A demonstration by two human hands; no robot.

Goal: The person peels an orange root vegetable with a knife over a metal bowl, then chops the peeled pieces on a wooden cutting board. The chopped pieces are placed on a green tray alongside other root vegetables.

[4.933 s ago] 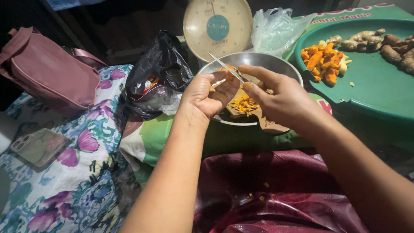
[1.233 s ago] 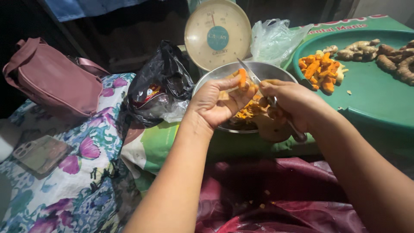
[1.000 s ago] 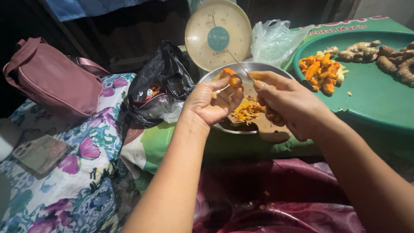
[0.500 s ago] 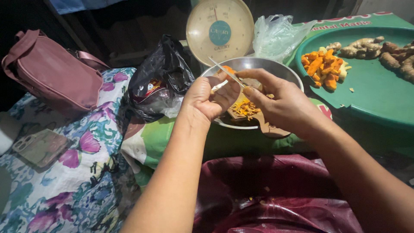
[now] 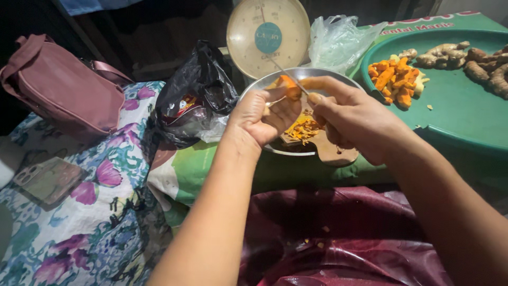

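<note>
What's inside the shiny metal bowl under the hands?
Inside the round metal bowl lie a brown wooden board and a heap of orange shavings. The left hand and right hand cover the rest.

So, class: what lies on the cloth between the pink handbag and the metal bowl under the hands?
In the head view, a crumpled black plastic bag lies between the pink handbag and the metal bowl; something red shows in its opening.
</note>
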